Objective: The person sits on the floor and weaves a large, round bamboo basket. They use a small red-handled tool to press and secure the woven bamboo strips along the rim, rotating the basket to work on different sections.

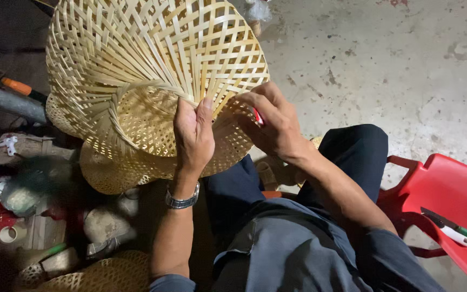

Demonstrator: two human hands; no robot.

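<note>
The left hand has its fingers pressed together around the basket rim, thumb on the strips. The right hand has its fingers curled against the rim, pinching a small red tool. The basket stands tilted above the knees, over more woven baskets. A red chair with a knife sits to the right on the concrete floor.
</note>
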